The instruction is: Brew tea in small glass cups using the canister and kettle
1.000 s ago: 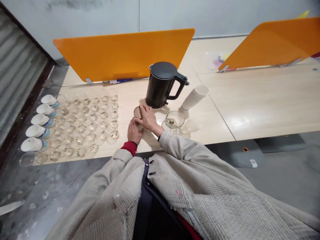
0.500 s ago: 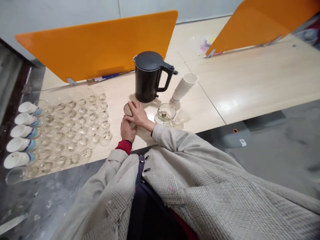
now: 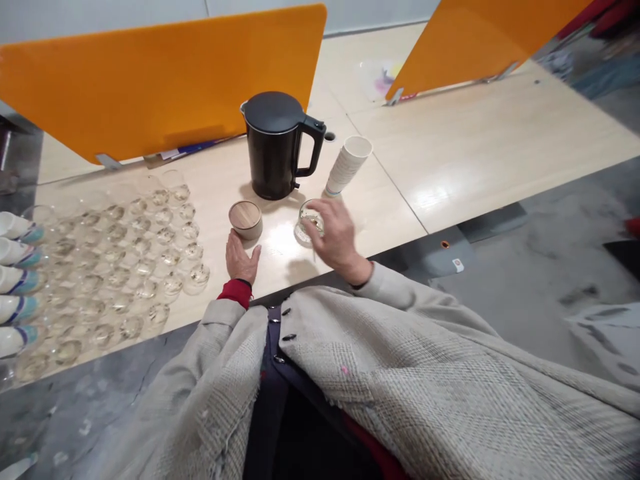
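Note:
A small round canister (image 3: pixel 246 230) with a wooden lid stands on the table, its lid on. My left hand (image 3: pixel 242 259) rests at its near side, fingertips against it and thumb spread away, not wrapped round it. My right hand (image 3: pixel 336 233), slightly blurred, is over a clear glass cup (image 3: pixel 303 232), thumb and forefinger apart and curved above its right side. Bits of dark leaf show inside the glass, partly covered by the hand. Whether the fingers touch the rim I cannot tell. A black electric kettle (image 3: pixel 273 147) stands just behind the canister and the glass.
A leaning stack of paper cups (image 3: pixel 349 165) is right of the kettle. Several rows of clear cups (image 3: pixel 120 273) fill the table's left part, with white-and-blue paper cups (image 3: pixel 17 283) along their outer edge. Orange dividers (image 3: pixel 165 80) stand at the back. The table's front edge is near my body.
My right hand has left the canister's top and moved right to the glass. The wooden lid is uncovered. My left hand stays beside the canister. The view has shifted right.

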{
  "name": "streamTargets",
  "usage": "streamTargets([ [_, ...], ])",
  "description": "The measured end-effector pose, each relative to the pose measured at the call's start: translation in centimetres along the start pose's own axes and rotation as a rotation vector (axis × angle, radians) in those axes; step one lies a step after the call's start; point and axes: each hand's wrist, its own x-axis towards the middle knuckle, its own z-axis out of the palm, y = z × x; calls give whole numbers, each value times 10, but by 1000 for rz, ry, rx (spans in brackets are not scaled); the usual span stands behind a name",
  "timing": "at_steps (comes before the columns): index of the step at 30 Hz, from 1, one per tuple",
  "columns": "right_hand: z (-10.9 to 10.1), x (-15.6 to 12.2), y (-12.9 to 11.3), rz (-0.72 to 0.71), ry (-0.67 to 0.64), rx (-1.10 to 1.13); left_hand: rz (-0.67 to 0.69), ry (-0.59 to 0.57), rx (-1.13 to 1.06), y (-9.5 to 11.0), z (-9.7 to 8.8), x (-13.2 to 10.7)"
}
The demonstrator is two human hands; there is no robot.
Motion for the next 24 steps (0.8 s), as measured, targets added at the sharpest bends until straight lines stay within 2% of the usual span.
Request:
streamTargets([
  [3,-40,-25,39,188,-42,-253,-1,-11,21,0,1,0],
  [6,-52,-48,69,312,-169,-425,7,-14,70,-1,1,0],
  [9,-46,-61,83,338,-273,-477,18,-3,93,-3,1,1],
  [11,-40,-62,88,335,-279,-481,22,2,87,-3,0,1],
  [19,-29,-62,101,266,-143,-433,18,-10,65,-5,0,1],
  [24,-27,-63,106,279,-96,-444,19,23,45,-7,2,1],
])
